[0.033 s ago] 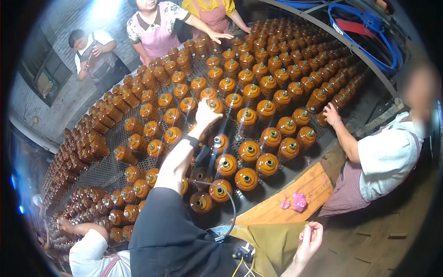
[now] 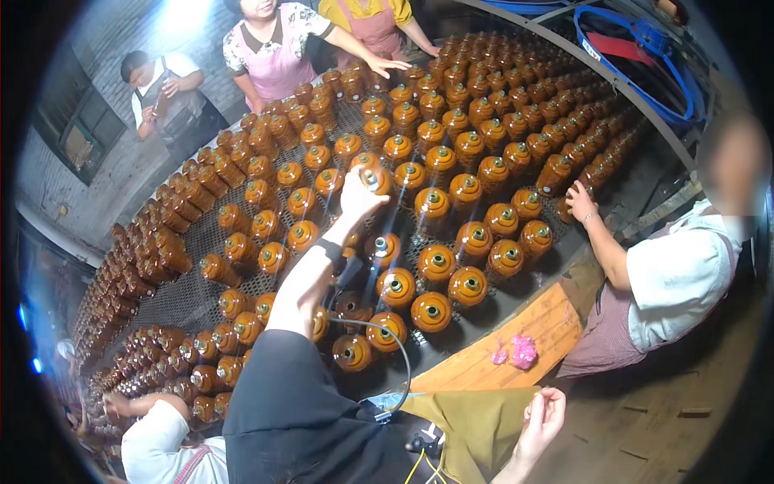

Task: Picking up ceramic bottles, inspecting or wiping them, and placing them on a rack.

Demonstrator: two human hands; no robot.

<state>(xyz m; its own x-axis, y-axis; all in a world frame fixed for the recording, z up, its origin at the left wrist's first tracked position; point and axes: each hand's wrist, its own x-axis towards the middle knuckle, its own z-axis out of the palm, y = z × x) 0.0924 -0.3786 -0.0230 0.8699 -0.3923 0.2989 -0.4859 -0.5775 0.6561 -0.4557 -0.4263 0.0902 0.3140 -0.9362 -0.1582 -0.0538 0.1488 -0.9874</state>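
My left hand [image 2: 363, 196] reaches out over the mesh table [image 2: 262, 284], its fingers closed round the side of a glossy amber-brown bottle [image 2: 376, 179]. That bottle has a short narrow neck and stands among many like it. Nearest to my forearm are more brown bottles [image 2: 382, 248], some of them partly hidden by the arm. My right hand [image 2: 544, 421] is low down beside the olive cloth [image 2: 476, 419] at my front, its fingers curled and pressed together. Whether they pinch the cloth's corner or some small thing, I cannot make out.
A wooden board [image 2: 451, 367] at the table's near edge bears crumpled pink plastic [image 2: 523, 352]. On the right, a co-worker's hand [image 2: 580, 202] touches a bottle. Another co-worker's arm [image 2: 149, 403] reaches in at lower left. More people stand along the far side. A curved metal bar [image 2: 597, 60] crosses the upper right.
The co-worker's hand at the lower left has shifted slightly. My own hands stay in nearly the same places.
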